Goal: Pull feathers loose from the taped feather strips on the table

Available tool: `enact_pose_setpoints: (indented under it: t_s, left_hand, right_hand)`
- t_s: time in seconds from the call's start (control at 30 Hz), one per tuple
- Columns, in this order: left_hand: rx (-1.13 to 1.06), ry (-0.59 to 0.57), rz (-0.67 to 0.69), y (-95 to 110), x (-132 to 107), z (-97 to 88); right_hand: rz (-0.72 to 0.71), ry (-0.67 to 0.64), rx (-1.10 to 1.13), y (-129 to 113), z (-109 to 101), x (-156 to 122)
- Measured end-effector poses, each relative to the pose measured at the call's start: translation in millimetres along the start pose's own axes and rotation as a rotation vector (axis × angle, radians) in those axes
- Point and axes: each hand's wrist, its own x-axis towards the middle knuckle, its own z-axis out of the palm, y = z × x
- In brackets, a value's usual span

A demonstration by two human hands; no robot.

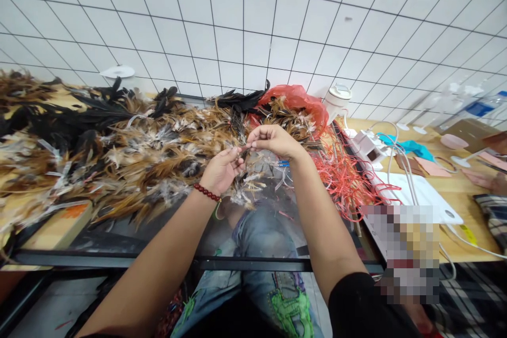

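Observation:
Over the near edge of the feather pile, my left hand (222, 168) and my right hand (274, 140) meet at the fingertips. Both are closed in a pinch on something small and thin that I cannot make out. A dark red bead bracelet (206, 192) circles my left wrist. Brown, white and grey feathers (166, 163) lie in a wide heap behind and left of my hands. Long black feathers (106, 108) rest on top at the back. Just below my right hand is a small blue item (282, 163).
Tangled red cords (340, 179) spread to the right, below a red plastic bag (295, 100) and a white lidded cup (337, 99). White adapters (368, 148) with cables sit near a flat white device (423, 195). A black frame edge (253, 264) borders the glass tabletop; another person's hand (491, 182) shows far right.

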Motion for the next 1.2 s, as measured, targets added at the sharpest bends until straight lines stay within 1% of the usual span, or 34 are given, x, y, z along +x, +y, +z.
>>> enact_pose_setpoints:
  t_s: [0.07,0.13,0.2,0.23,0.3,0.37,0.5,0.57,0.67,0.77,0.93,1.0,1.03,1.1,1.2]
  left_hand:
    - [-0.038,-0.054,-0.093,1,-1,-0.7]
    - [-0.057,-0.076,-0.128,1,0,-1.5]
    - [-0.06,-0.074,-0.088,0,1,-2.3]
    - [-0.058,-0.07,-0.054,0,1,-2.7]
    - [-0.058,-0.06,0.002,-1,3,-3.1]
    - [-0.059,-0.04,0.027,-1,3,-2.9]
    - [-0.035,0.016,0.097,-2,3,-0.6]
    - [-0.011,0.023,0.132,-3,4,0.3]
    - [0.014,0.035,0.153,-5,4,0.3]
    - [0.031,0.056,0.163,-6,5,-0.4]
    - [0.071,0.025,0.183,-7,5,-1.0]
    - [0.074,0.01,0.182,-6,5,-1.2]
    - [0.073,0.01,0.179,-6,5,-1.2]
    - [0.076,0.028,0.175,-5,4,-1.1]
    - [0.08,0.095,0.168,-4,3,-0.3]
  right_hand:
    - [-0.032,-0.033,0.002,-2,0,-2]
    - [-0.062,-0.055,-0.004,-3,-1,-3]
    - [-0.08,-0.042,-0.042,-2,-3,-2]
    - [-0.082,-0.009,-0.081,-1,-4,-1]
    - [-0.072,0.098,-0.185,2,-6,1]
    - [-0.048,0.162,-0.289,4,-8,3]
    - [-0.02,0.091,-0.402,0,-5,2]
    - [-0.033,0.103,-0.492,-5,-1,0]
    - [-0.083,0.142,-0.706,-15,7,-1]
    - [-0.116,0.119,-0.879,-20,14,-1]
    - [-0.116,0.018,-1.034,-15,22,4]
    - [-0.091,-0.02,-1.069,-12,24,5]
    - [-0.074,-0.018,-1.077,-12,24,5]
    - [-0.038,0.05,-1.088,-13,22,4]
    - [0.023,0.216,-1.049,-14,18,3]
